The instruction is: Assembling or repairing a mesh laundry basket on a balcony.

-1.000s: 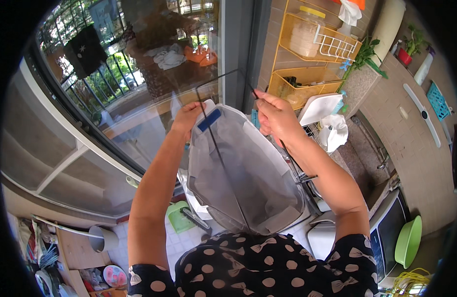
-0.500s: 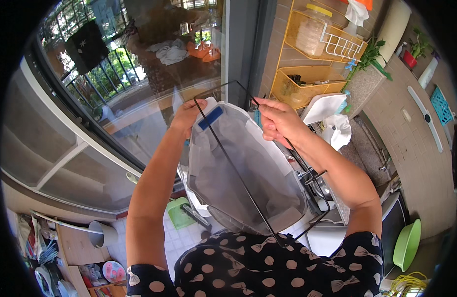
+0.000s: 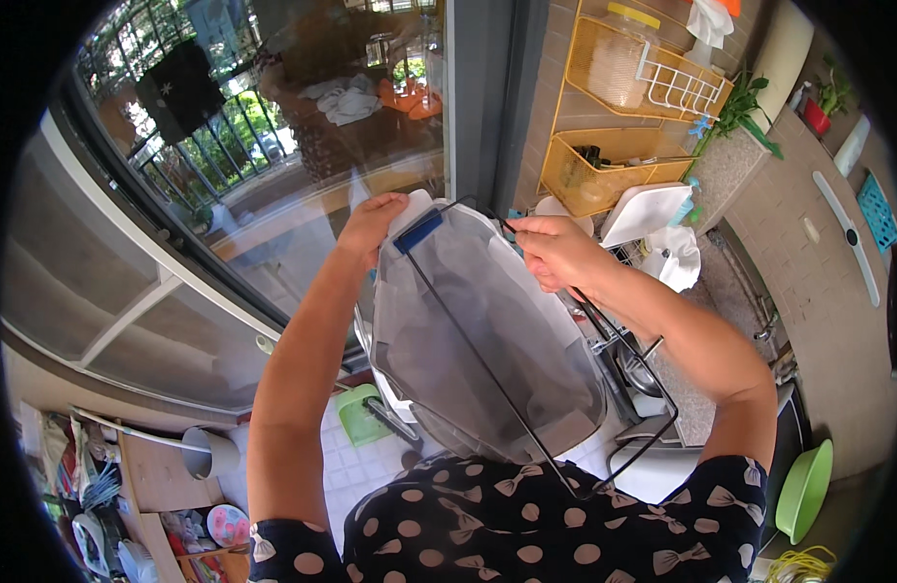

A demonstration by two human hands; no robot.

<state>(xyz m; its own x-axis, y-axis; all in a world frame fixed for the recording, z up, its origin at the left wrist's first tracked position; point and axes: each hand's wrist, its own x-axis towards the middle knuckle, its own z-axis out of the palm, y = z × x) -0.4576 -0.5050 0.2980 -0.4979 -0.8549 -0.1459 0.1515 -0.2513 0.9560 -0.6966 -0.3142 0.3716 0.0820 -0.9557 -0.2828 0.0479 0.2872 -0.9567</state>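
A soft laundry basket [image 3: 507,340], grey inside with a white rim, hangs open-mouthed in front of my body. My left hand [image 3: 373,228] pinches its white far-left rim beside a dark blue patch [image 3: 418,233]. Across the mouth slants a thin black wire frame [image 3: 468,342], bent into corners; its near end reaches my shirt. My right hand [image 3: 557,251] closes around the frame's far-right part, over the basket's right rim. The frame's far end dips near the blue patch, partly hidden by the basket.
A glass door [image 3: 303,146] stands ahead and left. Yellow wire racks [image 3: 619,175] hang on the far-right wall, above a counter and sink. A green dustpan [image 3: 363,416] lies on the tiled floor, and a green basin [image 3: 804,492] is at the right.
The wire frame's far end has dropped from above the basket's rim to beside the blue patch. My right hand has shifted slightly right and down; my left hand stays at the rim.
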